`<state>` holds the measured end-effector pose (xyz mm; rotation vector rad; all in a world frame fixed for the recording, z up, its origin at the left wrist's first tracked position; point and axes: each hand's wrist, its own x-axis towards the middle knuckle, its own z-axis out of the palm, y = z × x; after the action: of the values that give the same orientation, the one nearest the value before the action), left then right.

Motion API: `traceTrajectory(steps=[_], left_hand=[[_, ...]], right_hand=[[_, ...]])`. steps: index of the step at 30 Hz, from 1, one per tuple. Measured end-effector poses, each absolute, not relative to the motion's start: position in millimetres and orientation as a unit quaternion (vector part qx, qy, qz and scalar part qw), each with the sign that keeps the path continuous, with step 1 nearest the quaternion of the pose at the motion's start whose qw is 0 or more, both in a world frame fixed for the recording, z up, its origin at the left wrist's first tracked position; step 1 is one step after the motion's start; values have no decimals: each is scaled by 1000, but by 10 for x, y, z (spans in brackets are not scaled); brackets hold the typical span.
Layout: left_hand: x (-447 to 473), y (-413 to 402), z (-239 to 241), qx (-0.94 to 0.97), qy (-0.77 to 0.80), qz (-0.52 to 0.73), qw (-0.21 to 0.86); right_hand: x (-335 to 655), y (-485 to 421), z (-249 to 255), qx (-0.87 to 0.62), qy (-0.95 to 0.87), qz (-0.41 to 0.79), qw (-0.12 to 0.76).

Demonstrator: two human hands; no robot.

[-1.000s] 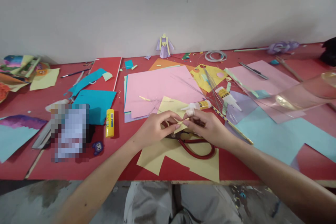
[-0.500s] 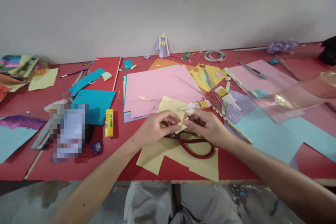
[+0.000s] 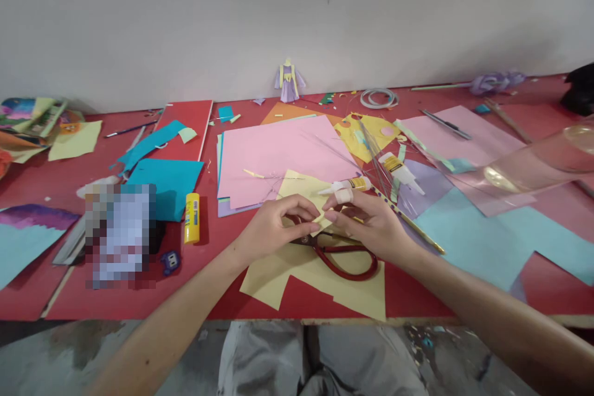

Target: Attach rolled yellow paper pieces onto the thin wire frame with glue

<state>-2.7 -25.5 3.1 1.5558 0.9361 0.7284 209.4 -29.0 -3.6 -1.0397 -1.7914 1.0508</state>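
Observation:
My left hand (image 3: 283, 223) pinches a small piece of pale yellow paper (image 3: 317, 226) between thumb and fingertips. From the other side, my right hand (image 3: 371, 218), with a whitish wrap on one finger, has its thumb and index finger closed at the same piece. Beneath both hands lie scissors (image 3: 346, 249) with red handles, their blades mostly hidden by my left hand. They rest on a cut sheet of pale yellow paper (image 3: 359, 297). Just beyond my right hand is a white glue bottle (image 3: 359, 184) with a yellow label, lying on its side.
A pink paper stack (image 3: 278, 154) lies ahead. Left are a yellow glue stick (image 3: 192, 218) and teal paper (image 3: 174, 179). A second glue bottle (image 3: 401, 172), thin wires and a clear plastic bottle (image 3: 547, 158) are right. A small paper dress figure (image 3: 288, 83) stands at the wall.
My right hand has shifted slightly right and its fingers have turned a little at the paper piece. My left hand stays nearly still.

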Motion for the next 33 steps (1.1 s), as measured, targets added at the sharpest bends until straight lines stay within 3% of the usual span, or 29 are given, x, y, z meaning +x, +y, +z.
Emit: traceTrajectory(steps=[7, 18, 33], left_hand=[[-18, -267, 63, 655, 377, 262, 599], [-3, -270, 87, 632, 379, 260, 624], [-11, -276, 55, 756, 397, 277, 441]], right_hand=[[2098, -281, -21, -395, -715, 424, 391], [2041, -293, 7, -385, -620, 592, 342], [2037, -297, -54, -430, -604, 555, 377]])
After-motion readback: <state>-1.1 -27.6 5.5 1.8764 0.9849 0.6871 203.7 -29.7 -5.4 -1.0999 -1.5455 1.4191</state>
